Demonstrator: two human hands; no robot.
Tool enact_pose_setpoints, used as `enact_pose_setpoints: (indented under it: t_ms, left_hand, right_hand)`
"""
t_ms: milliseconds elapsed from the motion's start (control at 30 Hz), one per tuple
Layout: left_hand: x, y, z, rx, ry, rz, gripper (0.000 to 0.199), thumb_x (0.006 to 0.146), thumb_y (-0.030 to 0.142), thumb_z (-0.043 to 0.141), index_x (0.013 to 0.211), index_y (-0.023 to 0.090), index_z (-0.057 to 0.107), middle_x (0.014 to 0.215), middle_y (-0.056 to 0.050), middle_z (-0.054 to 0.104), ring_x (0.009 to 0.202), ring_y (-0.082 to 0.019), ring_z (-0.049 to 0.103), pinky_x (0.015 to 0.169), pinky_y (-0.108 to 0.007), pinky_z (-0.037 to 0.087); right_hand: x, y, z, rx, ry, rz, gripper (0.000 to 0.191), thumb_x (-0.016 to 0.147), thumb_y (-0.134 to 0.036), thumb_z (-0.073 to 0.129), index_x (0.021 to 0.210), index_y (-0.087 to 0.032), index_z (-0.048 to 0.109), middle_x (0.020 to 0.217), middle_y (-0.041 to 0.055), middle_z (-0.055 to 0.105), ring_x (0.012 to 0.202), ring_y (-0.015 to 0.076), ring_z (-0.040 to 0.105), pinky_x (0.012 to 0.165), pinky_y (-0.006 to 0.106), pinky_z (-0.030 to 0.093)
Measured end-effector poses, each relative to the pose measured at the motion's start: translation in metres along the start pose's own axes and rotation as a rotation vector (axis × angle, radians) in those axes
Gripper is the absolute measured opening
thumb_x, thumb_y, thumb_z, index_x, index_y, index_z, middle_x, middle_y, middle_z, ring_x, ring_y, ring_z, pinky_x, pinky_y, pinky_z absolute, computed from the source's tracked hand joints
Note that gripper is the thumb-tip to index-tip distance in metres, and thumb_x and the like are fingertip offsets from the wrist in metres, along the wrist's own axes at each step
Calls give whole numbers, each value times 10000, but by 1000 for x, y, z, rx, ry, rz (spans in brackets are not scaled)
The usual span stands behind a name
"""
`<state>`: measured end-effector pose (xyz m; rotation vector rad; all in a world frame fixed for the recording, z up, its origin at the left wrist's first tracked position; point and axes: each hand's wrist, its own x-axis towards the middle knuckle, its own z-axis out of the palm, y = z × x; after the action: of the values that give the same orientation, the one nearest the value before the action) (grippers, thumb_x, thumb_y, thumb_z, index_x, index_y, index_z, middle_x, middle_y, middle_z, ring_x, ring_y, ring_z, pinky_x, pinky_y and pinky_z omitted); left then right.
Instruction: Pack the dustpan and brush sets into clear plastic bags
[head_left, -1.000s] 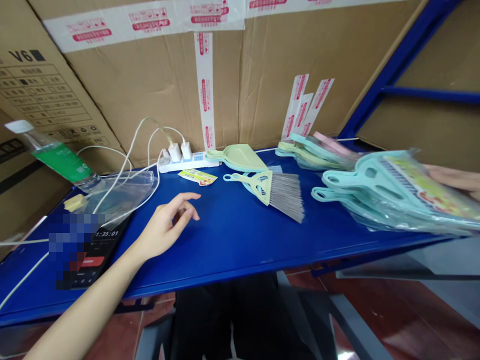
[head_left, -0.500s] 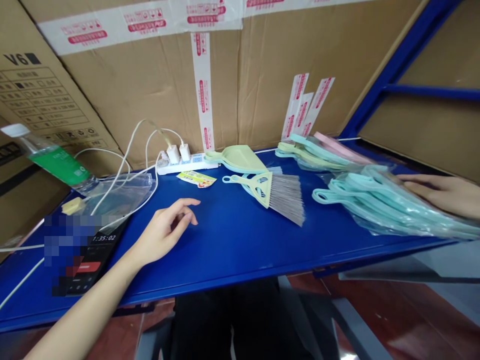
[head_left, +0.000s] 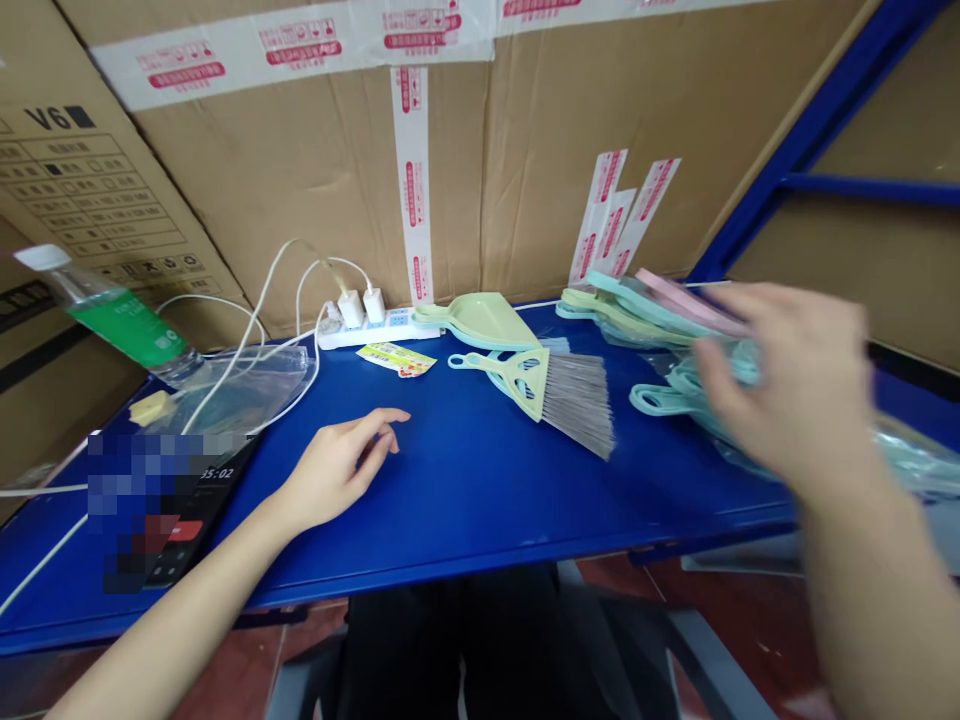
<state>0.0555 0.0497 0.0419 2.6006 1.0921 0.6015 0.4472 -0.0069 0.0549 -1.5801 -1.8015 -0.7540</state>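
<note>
My left hand (head_left: 346, 468) rests on the blue tabletop with its fingers loosely bent and apart, holding nothing. To its right lie a yellow-green hand brush (head_left: 525, 385) with grey bristles and, behind it, a yellow-green dustpan (head_left: 491, 320). My right hand (head_left: 787, 375), blurred by motion, hovers over the stacked sets on the right, thumb and fingers apart. Below it, a pile of teal dustpans (head_left: 660, 400) in clear plastic is partly hidden by the hand. Just behind are more bagged sets: a teal dustpan (head_left: 637, 300) and a pink dustpan (head_left: 686, 300).
A white power strip (head_left: 397, 328) with plugged-in chargers and cables sits at the back, a yellow label (head_left: 396, 358) before it. On the left are a green-labelled bottle (head_left: 127, 325), a clear plastic bag (head_left: 277, 385) and a phone (head_left: 199, 520). Cardboard boxes (head_left: 315, 190) stand behind.
My right hand has lifted off the bagged teal dustpans and moved left, above the stack. My left hand stays in nearly the same place; the view has shifted slightly.
</note>
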Motion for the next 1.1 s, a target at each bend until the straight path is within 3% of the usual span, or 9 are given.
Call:
enact_pose_setpoints:
  t_ms: [133,200,267,433,667,767,867,1100]
  left_hand:
    - [-1,-2,7,170,-9,65,334,994,284,315,1151,214,601,896,-32,724,793,-173,700,763,-286,545]
    - [-1,-3,11,228,-25,94,347,1001,269,302,1159,217,605,945,-47,723,869,-188,704,810,-308,556]
    - [2,-4,14,271,-45,116,346,999,243,308,1182,214,599,1013,-61,719,946,-198,695,847,-327,561]
    - [32,6,24,380,-110,148,351,988,209,345,1264,195,561,1132,-96,679,1022,-225,678,828,-351,578]
    - [132,42,37,450,-74,113,363,966,130,377,1278,156,561,1255,-146,619,1144,-266,624,835,-366,554]
    - [163,42,40,444,-82,84,283,930,89,441,1080,116,680,1114,-163,690,1070,-291,659,819,-379,541]
    - [177,36,40,415,-92,75,209,903,116,527,909,138,735,972,-133,734,961,-283,694,775,-357,530]
    - [185,28,34,345,-70,86,116,864,195,652,860,187,767,864,-54,764,770,-201,698,700,-285,501]
  right_hand:
    - [25,-65,38,170,-221,-248,344,970,-361,424,1176,-168,622,1160,192,649,1140,355,562,938,518,445]
    - [28,-79,53,185,-382,-257,305,951,-368,465,1071,-163,656,1076,174,673,990,318,616,832,454,485]
    - [25,-85,62,187,-415,-265,266,915,-396,527,958,-171,663,961,151,684,897,301,621,770,414,491]
    - [13,-89,67,178,-386,-245,135,902,-277,513,868,-206,623,861,120,656,857,287,586,735,384,476]
    - [13,-82,70,189,-362,-224,179,878,-249,530,706,-219,567,736,90,571,772,268,542,704,384,468]
    - [14,-81,68,186,-356,-231,202,875,-250,537,674,-230,556,735,82,561,763,260,528,696,377,457]
    - [15,-81,66,173,-353,-238,208,856,-242,555,648,-230,556,735,83,554,775,263,521,679,374,434]
    - [18,-83,63,165,-385,-279,179,812,-218,580,634,-214,591,695,70,548,770,248,511,689,356,403]
